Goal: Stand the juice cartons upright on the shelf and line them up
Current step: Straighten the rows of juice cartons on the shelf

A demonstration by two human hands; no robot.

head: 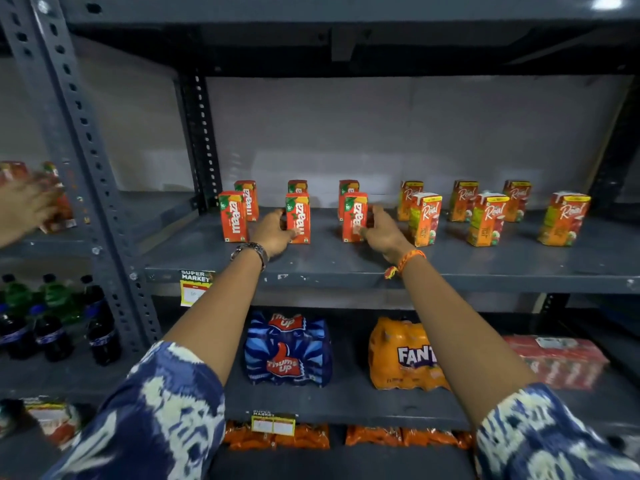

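Observation:
Several small orange Maaza cartons stand upright in two rows on the grey shelf point(346, 268). My left hand point(273, 233) wraps the lower left side of the middle front Maaza carton point(298, 216). My right hand point(382, 232) grips the right front Maaza carton point(354, 216) from its right side. A third front Maaza carton point(232, 216) stands free at the left. To the right, several Real cartons point(424, 218) stand upright in two staggered rows.
Another person's blurred hand point(24, 206) holds cartons on the neighbouring shelf at far left. A slotted steel post point(86, 161) divides the bays. Below sit Thums Up point(287, 351) and Fanta point(403, 355) packs, a red pack point(557, 362) and dark bottles point(52, 330).

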